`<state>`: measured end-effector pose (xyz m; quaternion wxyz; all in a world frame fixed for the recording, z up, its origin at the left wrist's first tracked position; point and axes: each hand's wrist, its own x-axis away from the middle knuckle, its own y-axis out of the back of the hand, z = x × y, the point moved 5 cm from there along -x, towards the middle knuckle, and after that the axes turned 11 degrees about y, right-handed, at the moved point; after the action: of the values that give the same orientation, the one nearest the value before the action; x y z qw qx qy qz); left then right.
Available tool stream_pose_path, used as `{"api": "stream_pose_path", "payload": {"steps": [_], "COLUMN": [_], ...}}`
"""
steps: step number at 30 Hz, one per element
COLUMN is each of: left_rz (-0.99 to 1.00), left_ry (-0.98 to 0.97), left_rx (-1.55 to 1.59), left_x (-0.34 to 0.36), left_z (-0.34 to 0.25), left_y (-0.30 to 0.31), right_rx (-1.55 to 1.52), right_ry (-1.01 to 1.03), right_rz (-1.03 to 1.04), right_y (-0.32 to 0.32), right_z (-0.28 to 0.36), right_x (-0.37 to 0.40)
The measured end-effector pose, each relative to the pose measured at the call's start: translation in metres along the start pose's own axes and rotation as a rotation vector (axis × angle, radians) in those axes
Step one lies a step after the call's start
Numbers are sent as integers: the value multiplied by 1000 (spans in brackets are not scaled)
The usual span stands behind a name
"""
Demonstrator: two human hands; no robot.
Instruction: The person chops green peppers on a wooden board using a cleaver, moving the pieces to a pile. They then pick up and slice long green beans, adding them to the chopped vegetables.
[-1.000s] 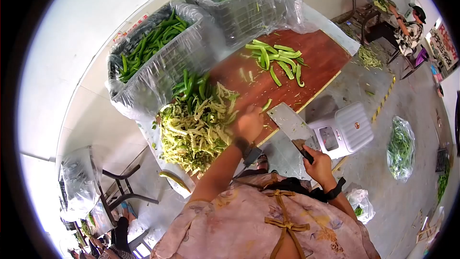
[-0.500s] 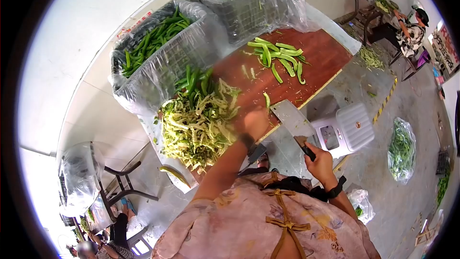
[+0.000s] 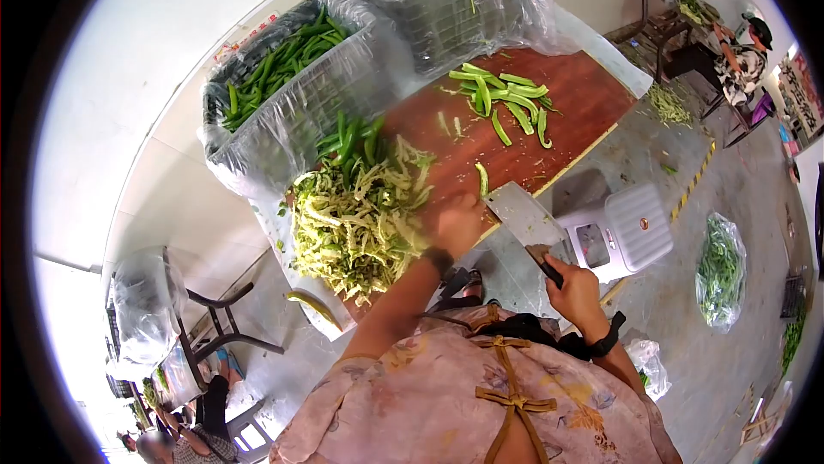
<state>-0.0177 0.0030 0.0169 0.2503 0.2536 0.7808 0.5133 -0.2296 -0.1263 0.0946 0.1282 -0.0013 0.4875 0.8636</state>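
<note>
My right hand [image 3: 573, 288] grips the dark handle of a broad cleaver [image 3: 524, 216], its blade lying flat at the near edge of the red-brown cutting board [image 3: 566, 95]. My left hand [image 3: 455, 222] rests on the board beside the blade, fingers curled against a green pepper [image 3: 482, 179] that pokes out beyond them. To the left of that hand lies a big heap of pale cores and seeds [image 3: 356, 224]. Cut green pepper halves [image 3: 506, 103] lie farther back on the board. Whole peppers [image 3: 348, 142] are stacked behind the heap.
Two plastic-lined crates stand behind the board: one with green peppers [image 3: 279, 65], one nearly bare [image 3: 446, 0]. A white stool [image 3: 622, 228] sits to the right, a bag of peppers [image 3: 719, 266] on the floor. Another person [image 3: 738, 48] sits far right.
My left hand has slid slightly right along the board's near edge toward the cleaver. The blade has dropped lower and closer to that hand. The view has shifted a little.
</note>
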Motion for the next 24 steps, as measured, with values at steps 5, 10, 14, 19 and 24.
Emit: {"api": "stream_pose_path", "payload": {"steps": [5,10,14,19,24], "left_rz": [-16,-74,-114,-51,-42], "left_ry": [-7,-73,-121,-98,-84], "left_rx": [9,24,-55,-60,-28], "left_x": [0,-1,1,-1,-1], "left_z": [-2,-6,-7,-3,-2], "left_y": [-3,6,6,-5,-2], "right_rx": [79,94,105,126,113], "right_ry": [19,45,55,59,65], "right_rz": [87,91,92,120,114], "right_y": [2,1,3,-6,-12], "right_z": [10,12,17,20,14], "right_x": [-13,-17,-15,-25,-19]}}
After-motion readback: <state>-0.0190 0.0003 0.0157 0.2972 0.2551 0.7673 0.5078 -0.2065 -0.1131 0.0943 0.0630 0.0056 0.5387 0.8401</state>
